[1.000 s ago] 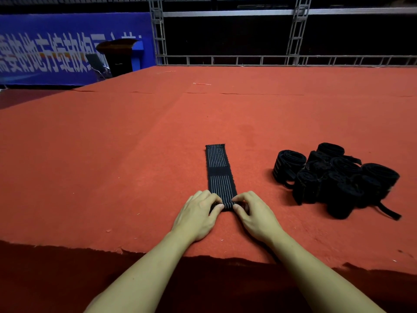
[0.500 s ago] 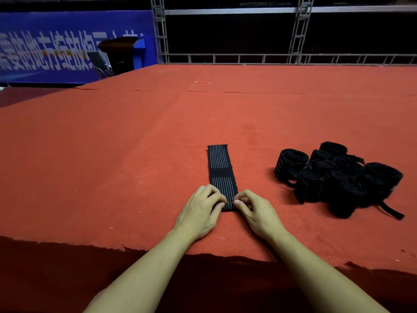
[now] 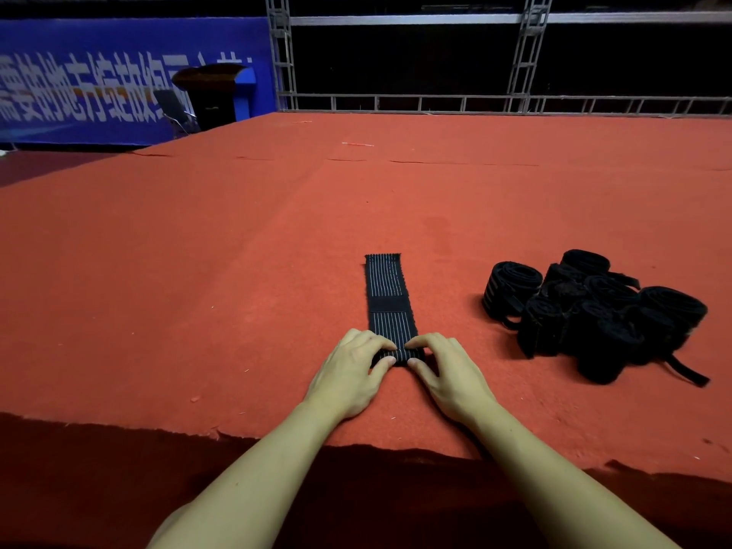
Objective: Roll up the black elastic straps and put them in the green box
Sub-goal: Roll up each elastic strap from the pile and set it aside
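Observation:
A black elastic strap (image 3: 386,295) with thin pale stripes lies flat on the red carpet, running away from me. Its near end is wound into a small roll (image 3: 400,355). My left hand (image 3: 352,374) pinches the roll's left side between thumb and fingers. My right hand (image 3: 447,374) pinches its right side the same way. A pile of several rolled black straps (image 3: 594,315) sits on the carpet to the right, one loose tail trailing out. No green box is in view.
The red carpet (image 3: 198,291) ends at a ragged front edge (image 3: 198,429) just below my wrists, with dark floor beneath. A metal truss frame (image 3: 523,61) and a blue banner (image 3: 99,81) stand far behind. A dark lectern (image 3: 210,93) stands at the back left.
The roll has grown a little and moved away from me up the strap, shortening the flat part. Both hands have shifted forward with it.

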`<state>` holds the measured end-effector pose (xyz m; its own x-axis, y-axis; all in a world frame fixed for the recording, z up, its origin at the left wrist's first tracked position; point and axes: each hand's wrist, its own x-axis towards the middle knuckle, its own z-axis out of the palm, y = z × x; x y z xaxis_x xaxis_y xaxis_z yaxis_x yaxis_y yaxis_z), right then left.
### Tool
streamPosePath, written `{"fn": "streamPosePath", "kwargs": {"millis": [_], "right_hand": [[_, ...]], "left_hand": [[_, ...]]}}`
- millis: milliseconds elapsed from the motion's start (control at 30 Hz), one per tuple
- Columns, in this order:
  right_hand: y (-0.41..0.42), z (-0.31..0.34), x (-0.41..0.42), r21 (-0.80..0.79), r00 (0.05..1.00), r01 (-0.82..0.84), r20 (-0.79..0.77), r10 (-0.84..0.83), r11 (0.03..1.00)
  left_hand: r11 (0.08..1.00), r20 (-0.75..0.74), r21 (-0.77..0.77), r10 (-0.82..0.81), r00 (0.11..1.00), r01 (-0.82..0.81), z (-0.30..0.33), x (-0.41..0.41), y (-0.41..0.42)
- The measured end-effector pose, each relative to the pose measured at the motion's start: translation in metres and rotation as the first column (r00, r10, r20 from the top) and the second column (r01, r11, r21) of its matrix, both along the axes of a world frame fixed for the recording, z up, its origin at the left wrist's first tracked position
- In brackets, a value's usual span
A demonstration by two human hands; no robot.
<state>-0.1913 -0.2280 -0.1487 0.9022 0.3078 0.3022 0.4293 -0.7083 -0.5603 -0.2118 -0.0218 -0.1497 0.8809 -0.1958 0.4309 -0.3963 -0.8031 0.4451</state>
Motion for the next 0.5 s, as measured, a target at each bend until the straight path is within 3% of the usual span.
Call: {"fn": "streamPosePath", "kwargs": {"millis": [300, 500], "right_hand": [[-0.0002, -0.0002, 0.0015, 0.047, 1.0, 0.009, -0.016, -0.008, 0.999], [0.0, -0.0005, 0.0024, 0.056, 1.0, 0.023, -0.02, -0.022, 0.998]], "left_hand": [[0.994, -0.052, -0.109, -0.022, 0.998, 0.016, 0.0061, -0.0064, -0.0033], [0.996, -0.046, -0.087, -0.001, 0.999, -0.003, 0.0066, -0.0053, -0.0026]]}}
